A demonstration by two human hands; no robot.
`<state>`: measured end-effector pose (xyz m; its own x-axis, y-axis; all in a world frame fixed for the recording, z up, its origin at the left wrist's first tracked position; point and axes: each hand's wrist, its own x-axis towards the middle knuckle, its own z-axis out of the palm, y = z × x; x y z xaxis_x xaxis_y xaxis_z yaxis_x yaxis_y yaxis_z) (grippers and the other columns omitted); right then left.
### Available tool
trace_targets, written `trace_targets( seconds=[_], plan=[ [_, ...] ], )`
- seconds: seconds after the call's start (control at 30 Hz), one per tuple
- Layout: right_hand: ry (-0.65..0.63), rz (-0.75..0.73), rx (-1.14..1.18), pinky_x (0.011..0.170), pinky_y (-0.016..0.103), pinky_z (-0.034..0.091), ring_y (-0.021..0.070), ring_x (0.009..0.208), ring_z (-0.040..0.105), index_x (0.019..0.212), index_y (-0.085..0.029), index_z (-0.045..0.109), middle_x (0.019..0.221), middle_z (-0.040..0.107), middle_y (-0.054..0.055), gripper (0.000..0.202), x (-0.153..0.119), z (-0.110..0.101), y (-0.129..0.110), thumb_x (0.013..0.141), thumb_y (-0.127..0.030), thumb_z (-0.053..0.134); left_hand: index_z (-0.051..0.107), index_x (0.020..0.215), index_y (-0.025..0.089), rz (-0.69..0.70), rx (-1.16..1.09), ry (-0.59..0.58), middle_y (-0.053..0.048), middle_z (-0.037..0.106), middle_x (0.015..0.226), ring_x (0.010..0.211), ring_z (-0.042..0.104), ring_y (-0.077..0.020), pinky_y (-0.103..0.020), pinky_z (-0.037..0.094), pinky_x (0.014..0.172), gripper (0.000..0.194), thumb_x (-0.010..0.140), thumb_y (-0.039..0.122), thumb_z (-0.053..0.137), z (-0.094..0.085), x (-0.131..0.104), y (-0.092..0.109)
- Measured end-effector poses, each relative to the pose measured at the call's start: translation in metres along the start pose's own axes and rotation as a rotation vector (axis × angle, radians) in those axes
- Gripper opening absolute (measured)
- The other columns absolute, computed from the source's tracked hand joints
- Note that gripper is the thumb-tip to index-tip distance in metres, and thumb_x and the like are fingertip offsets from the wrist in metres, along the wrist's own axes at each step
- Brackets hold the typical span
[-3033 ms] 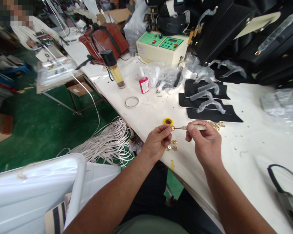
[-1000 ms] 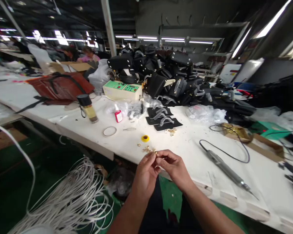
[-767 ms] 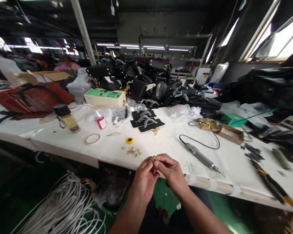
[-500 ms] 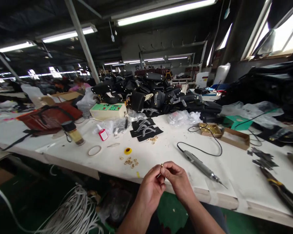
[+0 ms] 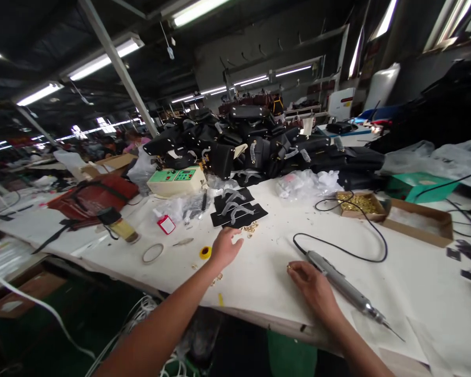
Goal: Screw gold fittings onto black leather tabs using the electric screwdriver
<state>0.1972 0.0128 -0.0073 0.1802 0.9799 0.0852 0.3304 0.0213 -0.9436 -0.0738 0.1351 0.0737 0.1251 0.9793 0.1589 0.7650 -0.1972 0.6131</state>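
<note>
My left hand (image 5: pixel 224 248) reaches over the table, thumb and fingers apart, beside a small pile of gold metal fittings (image 5: pixel 251 229). Just behind its fingertips lie flat black pieces (image 5: pixel 257 211) with grey wrapped straps on them. Between the thumb and fingertips of my right hand (image 5: pixel 310 283) sits a small gold metal fitting (image 5: pixel 289 267); its exact shape is too small to tell. An electric screwdriver (image 5: pixel 339 283) lies right beside that hand. More gold fittings (image 5: pixel 219 277) rest near my left forearm, which partly hides them.
A yellow tape roll (image 5: pixel 205 252), a red-and-white bottle (image 5: pixel 166 224) and a tape ring (image 5: pixel 153 253) lie to the left. Black bags (image 5: pixel 259 149) are heaped behind. At right stand a box of gold fittings (image 5: pixel 361 204) and an open cardboard box (image 5: pixel 416 222); a cable (image 5: pixel 382 251) loops nearby.
My hands were together over the table edge holding a small gold piece. Now they are apart: the left has moved forward to the fittings pile, the right toward the screwdriver. The view has shifted.
</note>
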Motion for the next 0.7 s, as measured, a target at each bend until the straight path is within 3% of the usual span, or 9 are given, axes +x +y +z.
trace_targets(
  seconds=[0.07, 0.17, 0.37, 0.53, 0.6, 0.7],
  plan=[
    [0.036, 0.007, -0.013, 0.102, 0.045, 0.05, 0.0333, 0.112, 0.07, 0.092, -0.024, 0.076, 0.118, 0.078, 0.012, 0.041, 0.004, -0.005, 0.007, 0.089, -0.063, 0.064, 0.073, 0.116, 0.021, 0.038, 0.143, -0.019, -0.01, 0.067, 0.13, 0.128, 0.057, -0.0291, -0.046, 0.043, 0.116, 0.035, 0.083, 0.012, 0.067, -0.001, 0.029, -0.019],
    [0.06, 0.035, -0.034, 0.104, 0.047, 0.048, 0.033, 0.113, 0.069, 0.096, -0.024, 0.075, 0.118, 0.077, 0.011, 0.043, 0.009, -0.016, 0.013, 0.09, -0.064, 0.062, 0.068, 0.128, 0.018, 0.079, 0.312, -0.072, -0.013, 0.063, 0.138, 0.133, 0.052, -0.031, -0.048, 0.041, 0.118, 0.05, 0.081, 0.005, 0.064, 0.005, 0.056, -0.04],
    [0.181, 0.146, -0.052, 0.1, 0.05, 0.051, 0.035, 0.106, 0.071, 0.095, -0.026, 0.078, 0.112, 0.079, 0.01, 0.044, 0.023, -0.05, 0.026, 0.082, -0.068, 0.069, 0.07, 0.127, 0.018, 0.167, 0.487, -0.138, -0.014, 0.067, 0.128, 0.123, 0.057, -0.0274, -0.04, 0.048, 0.105, 0.042, 0.09, 0.005, 0.054, 0.015, 0.077, -0.054],
    [0.296, 0.246, -0.023, 0.087, 0.052, 0.053, 0.0359, 0.091, 0.072, 0.091, -0.027, 0.079, 0.096, 0.079, 0.01, 0.048, 0.022, -0.054, 0.016, 0.076, -0.072, 0.075, 0.076, 0.115, 0.019, 0.233, 0.506, -0.061, -0.013, 0.072, 0.111, 0.109, 0.061, -0.0264, -0.037, 0.049, 0.096, 0.034, 0.103, 0.015, 0.045, 0.003, 0.075, -0.04],
    [0.271, 0.284, 0.124, 0.093, 0.052, 0.054, 0.0372, 0.102, 0.072, 0.092, -0.027, 0.078, 0.104, 0.08, 0.01, 0.046, 0.019, -0.044, -0.002, 0.076, -0.069, 0.079, 0.075, 0.122, 0.022, 0.27, 0.492, -0.012, -0.013, 0.073, 0.115, 0.11, 0.062, -0.0268, -0.037, 0.05, 0.095, 0.036, 0.106, 0.02, 0.043, -0.006, 0.065, -0.026],
    [0.189, 0.299, 0.595, 0.105, 0.05, 0.054, 0.0371, 0.128, 0.066, 0.085, -0.025, 0.073, 0.132, 0.074, 0.009, 0.037, 0.02, -0.024, -0.036, 0.078, -0.06, 0.084, 0.073, 0.131, 0.028, 0.345, 0.458, 0.028, -0.009, 0.074, 0.125, 0.116, 0.062, -0.0256, -0.036, 0.051, 0.096, 0.04, 0.108, 0.023, 0.04, -0.017, 0.039, -0.003]
  ],
)
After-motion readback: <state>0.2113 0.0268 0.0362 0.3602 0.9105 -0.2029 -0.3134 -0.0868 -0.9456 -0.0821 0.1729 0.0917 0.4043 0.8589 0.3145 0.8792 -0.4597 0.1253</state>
